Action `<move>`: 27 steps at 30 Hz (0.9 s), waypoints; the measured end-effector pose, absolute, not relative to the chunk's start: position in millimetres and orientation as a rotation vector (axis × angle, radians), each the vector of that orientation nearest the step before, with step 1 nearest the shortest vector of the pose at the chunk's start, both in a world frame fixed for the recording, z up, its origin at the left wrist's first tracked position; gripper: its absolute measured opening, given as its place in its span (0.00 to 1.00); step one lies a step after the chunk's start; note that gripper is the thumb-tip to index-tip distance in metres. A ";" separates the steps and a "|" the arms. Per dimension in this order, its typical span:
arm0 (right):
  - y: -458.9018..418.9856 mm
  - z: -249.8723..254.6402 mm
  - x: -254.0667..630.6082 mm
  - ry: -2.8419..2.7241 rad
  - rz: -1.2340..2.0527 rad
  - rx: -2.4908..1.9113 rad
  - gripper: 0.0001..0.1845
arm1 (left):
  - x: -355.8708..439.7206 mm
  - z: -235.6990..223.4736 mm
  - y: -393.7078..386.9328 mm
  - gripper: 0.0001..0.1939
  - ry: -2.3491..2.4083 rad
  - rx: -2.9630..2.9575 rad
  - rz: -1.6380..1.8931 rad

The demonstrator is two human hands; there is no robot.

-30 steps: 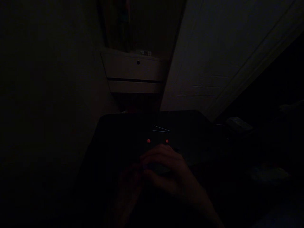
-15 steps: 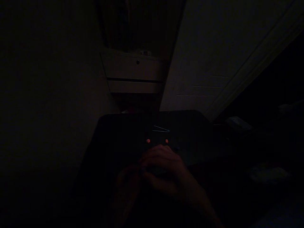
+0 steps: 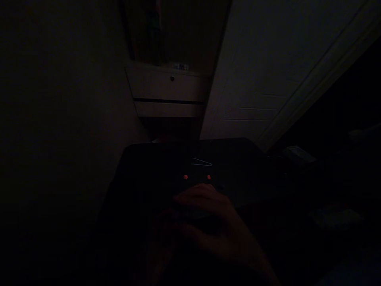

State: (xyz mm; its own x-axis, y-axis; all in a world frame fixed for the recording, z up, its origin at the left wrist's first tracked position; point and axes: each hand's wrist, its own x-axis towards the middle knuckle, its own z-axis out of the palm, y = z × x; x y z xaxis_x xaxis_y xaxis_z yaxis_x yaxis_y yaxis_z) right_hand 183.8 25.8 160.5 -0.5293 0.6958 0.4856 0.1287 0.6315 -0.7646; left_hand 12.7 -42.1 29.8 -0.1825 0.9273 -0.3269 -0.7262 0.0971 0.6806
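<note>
The scene is very dark. My right hand (image 3: 212, 212) is curled over the near part of a black table (image 3: 154, 163), fingers bent and thumb below them. My left hand (image 3: 162, 236) is barely visible, its fingers meeting the right fingertips. A small, faintly bluish thing seems to be between the fingertips; its kind is lost in the dark. Just beyond the hands lie a small orange, flower-like piece (image 3: 185, 177) and a small orange, block-like piece (image 3: 208, 177). Farther back lies a thin, pale V shape (image 3: 203, 162), like tweezers, joined at its right end.
A small dark object (image 3: 221, 186) lies right of my right hand's knuckles. Behind the table stand a drawer unit (image 3: 169, 87) with a round knob or lock and a pale panel (image 3: 247, 99). A boxy pale object (image 3: 298, 154) is off to the right.
The view has grown darker over the hands. My hands have shifted slightly, the right thumb a little lower; the orange pieces and the V shape stay where they were.
</note>
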 end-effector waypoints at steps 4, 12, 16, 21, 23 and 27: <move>24.8 157.1 186.5 -2.024 0.860 -0.660 0.27 | 16.3 28.7 -44.7 0.17 0.985 0.251 1.497; 23.8 154.2 182.6 -2.027 0.803 -0.656 0.25 | 14.8 28.4 -43.5 0.19 1.045 0.224 1.484; 23.4 154.7 181.4 -2.016 0.802 -0.700 0.25 | 11.8 29.0 -46.3 0.19 1.053 0.239 1.470; 27.2 151.5 177.2 -2.039 0.753 -0.629 0.23 | 14.4 25.2 -39.4 0.17 1.020 0.253 1.457; 28.7 149.9 176.1 -2.055 0.720 -0.594 0.22 | 15.4 23.9 -38.2 0.18 1.004 0.259 1.469; 30.1 149.1 176.8 -2.087 0.675 -0.587 0.21 | 15.3 22.3 -39.1 0.16 0.949 0.283 1.486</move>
